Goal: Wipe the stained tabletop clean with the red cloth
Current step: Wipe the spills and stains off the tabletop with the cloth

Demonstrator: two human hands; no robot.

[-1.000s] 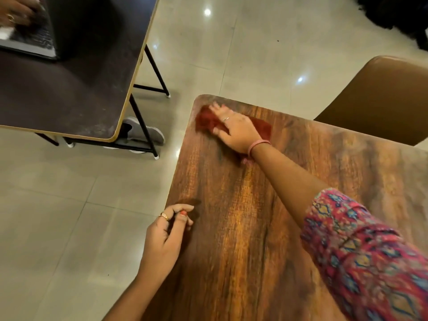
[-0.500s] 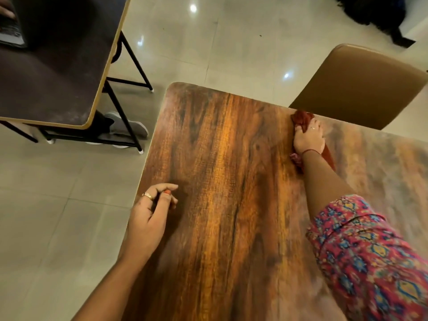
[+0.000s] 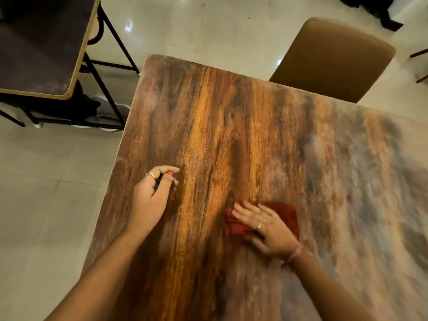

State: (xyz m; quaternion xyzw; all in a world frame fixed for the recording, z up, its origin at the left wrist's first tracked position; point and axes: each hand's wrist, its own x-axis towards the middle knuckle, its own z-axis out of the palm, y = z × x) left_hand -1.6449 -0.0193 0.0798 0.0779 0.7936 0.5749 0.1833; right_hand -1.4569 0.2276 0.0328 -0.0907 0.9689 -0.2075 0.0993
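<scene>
Head view: right hand (image 3: 268,230) presses flat on red cloth (image 3: 287,214); left hand (image 3: 150,200), fingers loosely curled, rests on tabletop (image 3: 231,126).

Pale glossy floor tiles (image 3: 58,205) run all round, with grout lines and small bright glints of ceiling light. At far left stands a dark table (image 3: 39,54) with a light wooden edge on a black metal frame (image 3: 99,72); a grey shoe (image 3: 111,110) shows beneath it. Beyond the worktop's far edge is a tan padded chair (image 3: 335,59). Something dark sits at the top right corner, too cropped to identify.
</scene>
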